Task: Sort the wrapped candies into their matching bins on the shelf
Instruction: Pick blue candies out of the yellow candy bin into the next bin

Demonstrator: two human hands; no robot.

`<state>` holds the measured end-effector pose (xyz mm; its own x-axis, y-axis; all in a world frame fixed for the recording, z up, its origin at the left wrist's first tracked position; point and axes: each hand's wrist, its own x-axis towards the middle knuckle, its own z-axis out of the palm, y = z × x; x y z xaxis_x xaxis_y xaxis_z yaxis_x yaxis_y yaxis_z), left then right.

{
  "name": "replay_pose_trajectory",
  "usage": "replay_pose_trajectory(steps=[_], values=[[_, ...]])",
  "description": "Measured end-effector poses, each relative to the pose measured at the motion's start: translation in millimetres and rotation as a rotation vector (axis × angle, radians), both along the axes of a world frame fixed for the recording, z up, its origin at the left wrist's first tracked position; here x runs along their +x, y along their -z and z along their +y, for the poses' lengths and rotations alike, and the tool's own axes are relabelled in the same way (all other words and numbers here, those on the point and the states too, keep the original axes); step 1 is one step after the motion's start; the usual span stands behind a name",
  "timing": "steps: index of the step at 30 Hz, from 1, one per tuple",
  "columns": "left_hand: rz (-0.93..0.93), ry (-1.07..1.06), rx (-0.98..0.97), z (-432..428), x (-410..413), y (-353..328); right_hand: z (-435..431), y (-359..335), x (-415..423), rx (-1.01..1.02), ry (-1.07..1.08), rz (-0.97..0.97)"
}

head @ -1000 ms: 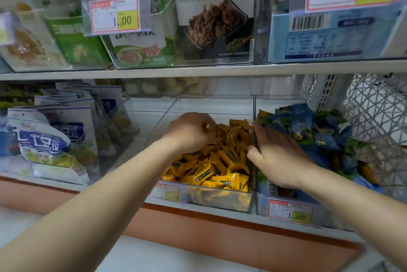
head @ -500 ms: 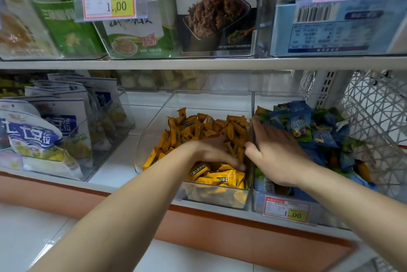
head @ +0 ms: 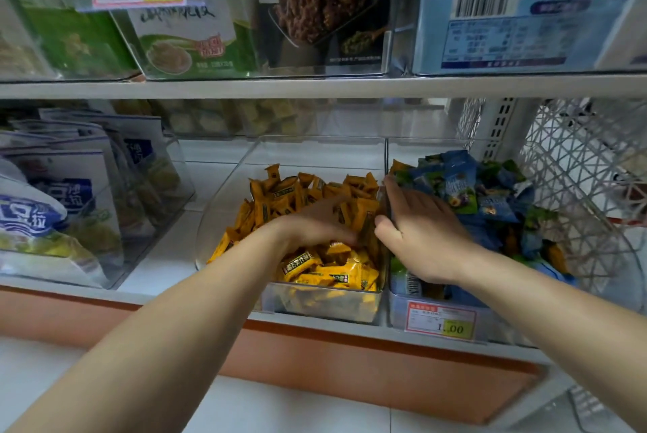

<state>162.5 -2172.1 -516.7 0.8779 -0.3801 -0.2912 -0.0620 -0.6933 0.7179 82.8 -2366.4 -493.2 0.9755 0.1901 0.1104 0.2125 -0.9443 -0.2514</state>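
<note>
Candies in yellow wrappers point(head: 325, 268) fill the clear middle bin point(head: 224, 194) on the lower shelf point(head: 157, 257), heaped highest toward the back. The left hand point(head: 315, 226) reaches down into this heap near its centre, with the fingers pointing toward the bin's right wall. It is blurred, so I cannot tell whether it has hold of a candy or only touches the pile.

Just beside it stands the right-hand bin point(head: 420, 148), also clear, with blue and green wrapped candies point(head: 490, 194) piled above its rim. The right hand point(head: 423, 236) lies flat on these at the bin's left edge. Its fingers are straight and together, pointing toward the back, the thumb is against the wall shared by the two bins, and it grips nothing. An orange-yellow wrapper point(head: 397, 166) shows at the back left corner of this bin, just beyond the fingertips, and a few more lie among the blue ones farther right.

A price tag reading 1.00 point(head: 441, 322) hangs on the front of the right-hand bin. White and blue snack bags point(head: 63, 187) stand in a clear holder to the left, well apart from the hands. A white lattice basket point(head: 577, 159) sits to the right of the blue candies. On the upper shelf point(head: 315, 85) are green snack packets point(head: 185, 36) and a pale blue box point(head: 507, 33).
</note>
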Motion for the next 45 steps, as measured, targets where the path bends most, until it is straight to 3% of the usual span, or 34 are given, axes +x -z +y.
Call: replay_pose_trajectory(steps=[3,4,12,15,17,19,21,25,30,33,36,41,45], values=[[0.001,-0.180,-0.229,15,11,-11,-1,0,0,0.004,-0.007,0.004],[-0.033,-0.196,-0.221,21,16,-15,-1,0,0,0.006,-0.011,0.003],[-0.288,-0.207,0.332,42,16,-38,-5,-1,1,-0.005,-0.018,0.012],[-0.594,-0.216,0.639,40,-6,-44,-3,-3,-1,-0.004,-0.016,0.017],[-0.755,-0.035,0.448,29,-22,-45,-2,-3,0,-0.008,-0.015,0.009],[-0.504,0.152,0.264,18,-35,-42,-1,-2,0,-0.011,-0.011,-0.002],[-0.279,0.249,0.421,11,-40,-34,-1,-1,0,-0.012,-0.011,-0.007],[-0.204,0.322,0.746,17,-34,-30,-3,0,1,-0.017,-0.011,-0.015],[0.013,0.425,0.859,20,-22,-27,-4,1,1,-0.021,-0.013,-0.028],[0.037,0.464,0.746,25,-18,-26,-4,1,2,-0.018,-0.021,-0.021],[-0.068,0.408,0.567,36,-15,-24,-5,-1,0,-0.015,-0.023,-0.001],[-0.338,0.101,0.154,51,-15,-22,-3,-5,-2,-0.021,-0.012,-0.003],[-0.378,-0.120,-0.146,47,-20,-26,1,-11,-5,-0.016,0.017,-0.020]])
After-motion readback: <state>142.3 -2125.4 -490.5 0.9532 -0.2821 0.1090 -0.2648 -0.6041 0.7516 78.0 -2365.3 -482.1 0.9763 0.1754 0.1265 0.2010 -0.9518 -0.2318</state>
